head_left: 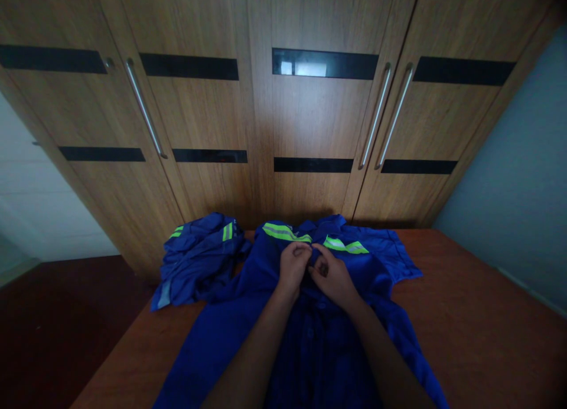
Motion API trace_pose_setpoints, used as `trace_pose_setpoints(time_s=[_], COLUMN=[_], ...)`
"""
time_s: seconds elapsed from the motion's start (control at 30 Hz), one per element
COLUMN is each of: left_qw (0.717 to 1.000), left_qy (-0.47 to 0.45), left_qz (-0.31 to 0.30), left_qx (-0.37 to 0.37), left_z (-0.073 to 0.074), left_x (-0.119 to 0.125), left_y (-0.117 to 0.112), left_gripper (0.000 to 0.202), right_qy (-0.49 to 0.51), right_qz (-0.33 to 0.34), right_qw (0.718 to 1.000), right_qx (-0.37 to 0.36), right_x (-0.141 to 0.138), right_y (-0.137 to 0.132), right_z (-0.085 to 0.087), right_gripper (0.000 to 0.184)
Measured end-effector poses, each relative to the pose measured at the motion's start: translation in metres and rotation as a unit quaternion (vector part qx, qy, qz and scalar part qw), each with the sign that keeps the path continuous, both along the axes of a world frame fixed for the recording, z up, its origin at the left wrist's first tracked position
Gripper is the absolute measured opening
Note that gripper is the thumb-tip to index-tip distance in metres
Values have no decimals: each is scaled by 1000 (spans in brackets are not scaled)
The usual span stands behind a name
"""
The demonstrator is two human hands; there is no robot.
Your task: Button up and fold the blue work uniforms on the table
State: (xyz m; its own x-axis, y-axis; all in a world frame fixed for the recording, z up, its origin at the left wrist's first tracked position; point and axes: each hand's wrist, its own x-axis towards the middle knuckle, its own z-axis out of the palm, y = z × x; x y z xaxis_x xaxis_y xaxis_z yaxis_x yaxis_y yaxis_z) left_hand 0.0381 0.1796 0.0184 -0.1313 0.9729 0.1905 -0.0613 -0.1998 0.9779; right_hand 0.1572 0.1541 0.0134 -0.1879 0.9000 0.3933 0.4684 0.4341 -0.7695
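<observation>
A blue work jacket point(257, 279) with yellow-green and silver reflective strips lies spread out below me. Both hands meet at its front opening, just under the chest strips. My left hand point(295, 264) is closed in a pinch on the jacket's front edge. Close beside it, my right hand point(334, 276) is also pinched at the same edge, thumb and fingers curled. Whatever small part sits between the fingertips is hidden. Below the hands, a button point(310, 332) shows faintly on the dark front.
A crumpled blue garment point(199, 261) with reflective strips lies at the left on the reddish-brown wooden table point(465, 326). Behind the table stands a wooden wardrobe point(212, 114) with metal handles point(374, 117). A pale wall point(522, 161) is at the right.
</observation>
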Motion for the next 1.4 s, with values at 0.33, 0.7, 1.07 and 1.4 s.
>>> trace_pose_setpoints(time_s=[0.33,0.7,1.07,1.4], left_qw=[999,996,962,898], left_qy=[-29,26,223,367], left_qz=[-16,-67,-126,-212], left_qx=[-6,44,95,114], left_z=[2,0,-5,5], left_x=[1,6,2,-5], left_y=[-4,-3,-8,-10], left_gripper=[8,11,22,32], right_qy=[-25,204,298,443], right_qz=[-121,-167,-168,-234], right_qw=[988,965,931,857], right_qx=[91,-3,-127,-124], right_x=[4,9,22,27], right_y=[5,10,14,24], right_z=[-2,0,-1,-15], right_gripper=[31,25,38,31])
